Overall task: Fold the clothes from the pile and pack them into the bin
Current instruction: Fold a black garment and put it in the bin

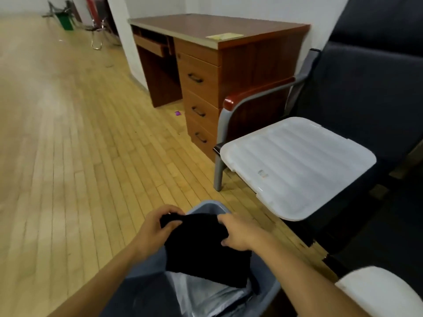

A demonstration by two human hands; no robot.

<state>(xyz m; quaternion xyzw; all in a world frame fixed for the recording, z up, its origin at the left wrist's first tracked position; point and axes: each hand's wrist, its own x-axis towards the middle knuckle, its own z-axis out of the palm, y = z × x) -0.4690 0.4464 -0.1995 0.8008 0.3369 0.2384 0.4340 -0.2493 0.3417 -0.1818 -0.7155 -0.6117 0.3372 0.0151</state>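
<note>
Black knit fabric, 1 garment (201, 245), sits folded into a thick rough rectangle w/ soft edges; it hangs right over the grey-blue bin (263, 287), its lower corner dipping inside the bin's mouth. 2 hands on it: left hand (155, 229) grips the top-left corner, fingers curled round the cloth; right hand (238, 232) pinches the top-right edge, thumb under, fingers curled over. Both forearms bare.

1 bin, on the wood floor (68, 145), w/ a pale silvery-white lining or cloth (206, 296) inside, under the garment; can't tell which.

1 white ribbed plastic lid (297, 165) lies above-right of the bin, flat on the seat of a dark upholstered chair (366, 99), 1 corner overhanging. 1 red-brown armrest cap (231, 104) on the chair's grey frame.

1 wooden desk (217, 42) well beyond the bin, 4 drawers, 3 dark handles visible. 1 white rounded item (380, 291) just right of the bin. 1 small purple scrap (177, 113) on the floor near the desk.
</note>
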